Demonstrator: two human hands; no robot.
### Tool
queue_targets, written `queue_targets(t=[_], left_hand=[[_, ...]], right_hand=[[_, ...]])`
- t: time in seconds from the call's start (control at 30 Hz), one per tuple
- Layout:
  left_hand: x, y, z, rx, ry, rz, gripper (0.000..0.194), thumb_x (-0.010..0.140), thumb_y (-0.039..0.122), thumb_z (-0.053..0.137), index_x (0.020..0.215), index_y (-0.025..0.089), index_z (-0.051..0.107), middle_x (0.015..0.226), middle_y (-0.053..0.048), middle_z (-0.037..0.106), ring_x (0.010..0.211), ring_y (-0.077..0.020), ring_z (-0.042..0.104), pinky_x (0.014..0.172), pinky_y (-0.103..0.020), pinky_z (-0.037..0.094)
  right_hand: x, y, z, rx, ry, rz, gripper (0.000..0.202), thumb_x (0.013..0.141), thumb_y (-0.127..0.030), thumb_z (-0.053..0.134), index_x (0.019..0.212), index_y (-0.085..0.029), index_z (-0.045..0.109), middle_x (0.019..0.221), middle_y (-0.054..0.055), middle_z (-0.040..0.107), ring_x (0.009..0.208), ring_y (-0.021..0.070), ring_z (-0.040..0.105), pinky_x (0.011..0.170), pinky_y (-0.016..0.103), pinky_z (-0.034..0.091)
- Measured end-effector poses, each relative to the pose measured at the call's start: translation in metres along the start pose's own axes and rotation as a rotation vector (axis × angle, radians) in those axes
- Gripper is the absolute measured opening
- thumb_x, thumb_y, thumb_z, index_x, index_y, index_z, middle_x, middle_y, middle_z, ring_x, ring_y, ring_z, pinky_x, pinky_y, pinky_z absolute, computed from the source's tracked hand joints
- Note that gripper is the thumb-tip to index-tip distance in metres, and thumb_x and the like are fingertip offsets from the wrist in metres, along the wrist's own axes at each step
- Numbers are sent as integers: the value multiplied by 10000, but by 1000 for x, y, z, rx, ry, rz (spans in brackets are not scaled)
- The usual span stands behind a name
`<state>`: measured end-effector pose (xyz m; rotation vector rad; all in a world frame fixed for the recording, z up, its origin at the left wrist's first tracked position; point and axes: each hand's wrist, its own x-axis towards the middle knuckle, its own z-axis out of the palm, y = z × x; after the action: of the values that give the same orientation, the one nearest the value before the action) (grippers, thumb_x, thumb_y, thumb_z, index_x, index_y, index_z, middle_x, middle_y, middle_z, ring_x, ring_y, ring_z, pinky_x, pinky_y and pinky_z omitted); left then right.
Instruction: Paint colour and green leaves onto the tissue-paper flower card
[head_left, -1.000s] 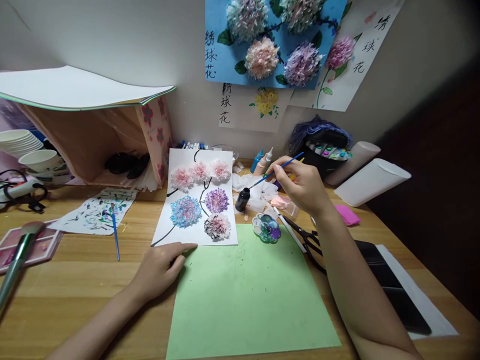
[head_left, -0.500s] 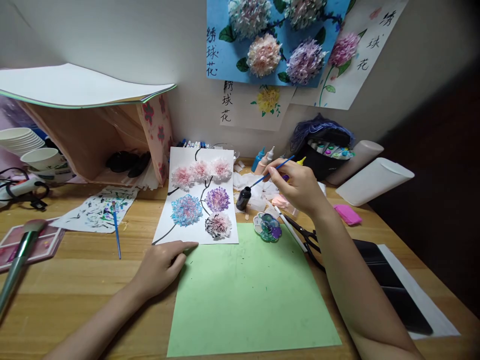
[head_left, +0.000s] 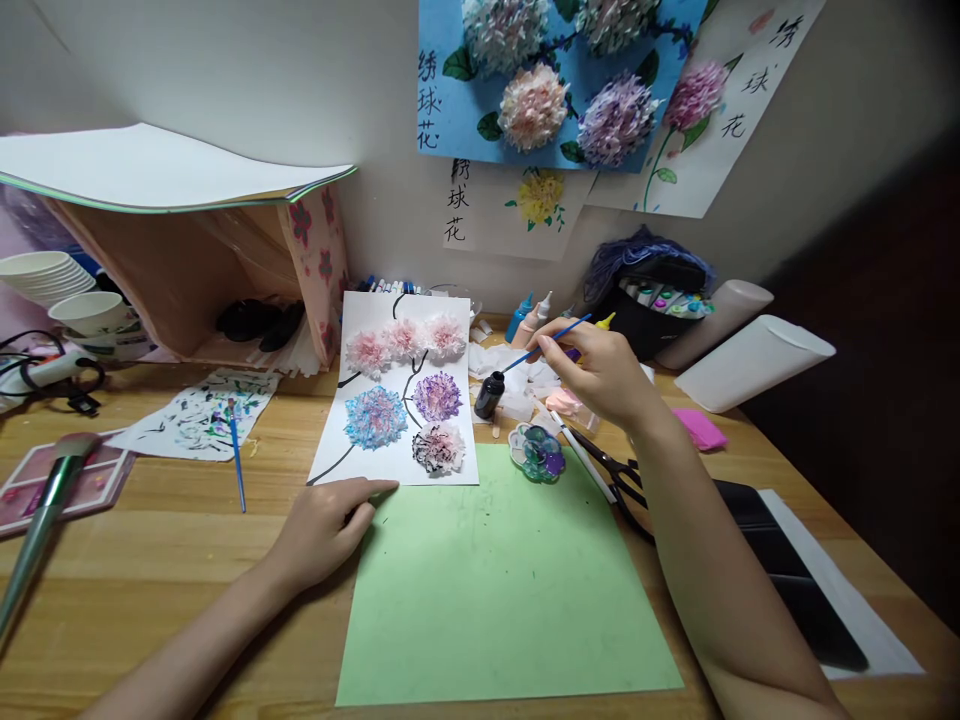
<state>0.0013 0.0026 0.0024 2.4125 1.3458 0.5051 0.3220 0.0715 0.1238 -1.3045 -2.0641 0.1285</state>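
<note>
The fingers (head_left: 564,360) of the right hand (head_left: 600,372) are pinched around a slim blue paintbrush (head_left: 556,335), its tip at the mouth of a black bottle (head_left: 489,397). The left hand (head_left: 324,525) grasps nothing, index finger stretched along the near edge of the white flower picture (head_left: 375,467), just left of the bottle. Nearer, a flower-shaped palette (head_left: 534,455) overlaps the far edge of a green sheet (head_left: 510,590) on the wooden tabletop (head_left: 172,560).

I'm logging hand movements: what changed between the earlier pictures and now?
The right hand moved slightly left, toward the black bottle, carrying the blue brush. Nothing was taken hold of or let go. The left hand stayed at the lower edge of the white paper.
</note>
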Motion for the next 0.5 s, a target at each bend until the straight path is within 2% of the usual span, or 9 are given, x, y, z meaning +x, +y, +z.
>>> queue_targets(t=[0.33,0.5], left_hand=[[1,-1,1,-13,-10,-8,388,830,182,370,1089,249,652,997,10,712,847,-160,668,701,-280,512],[2,0,1,-24,-9,-5,386,827,177,370,1083,243,653,950,10,718,812,-154,665,683,-273,503]], right_hand=[[-2,-3,-7,57,72,-8,204,898,-292,453,816,-186,607,812,43,661,727,150,607,659,279,444],[-3,-5,-12,32,57,-9,197,893,-292,461,812,-192,610,800,38,665,724,148,604,667,276,445]])
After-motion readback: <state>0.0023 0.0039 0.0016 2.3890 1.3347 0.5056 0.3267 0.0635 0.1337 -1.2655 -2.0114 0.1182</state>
